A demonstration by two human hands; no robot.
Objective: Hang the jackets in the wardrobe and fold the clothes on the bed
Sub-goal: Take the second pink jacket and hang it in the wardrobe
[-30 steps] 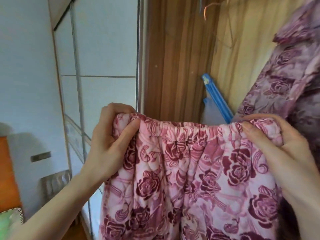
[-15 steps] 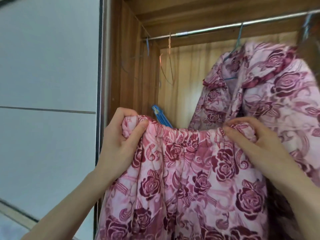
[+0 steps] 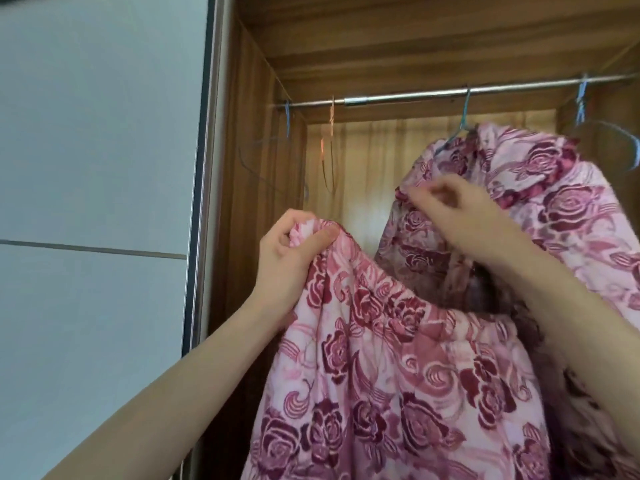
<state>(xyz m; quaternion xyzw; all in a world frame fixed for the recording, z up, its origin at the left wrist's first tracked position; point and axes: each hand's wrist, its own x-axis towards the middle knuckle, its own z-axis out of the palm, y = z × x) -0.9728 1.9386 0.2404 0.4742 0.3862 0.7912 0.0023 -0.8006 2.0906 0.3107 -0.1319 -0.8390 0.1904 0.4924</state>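
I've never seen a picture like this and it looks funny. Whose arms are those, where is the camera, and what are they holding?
The camera sits on a person's head, so you see what they see: their own two arms reaching out. There is only this one view. They stand at an open wardrobe with a metal rail across the top. The left hand grips the stretchy waistband of rose-patterned pants. The right hand reaches up to a matching jacket that hangs from a blue hanger on the rail, and its fingers seem to pinch the jacket's edge. More thin hangers dangle empty on the rail's left end.
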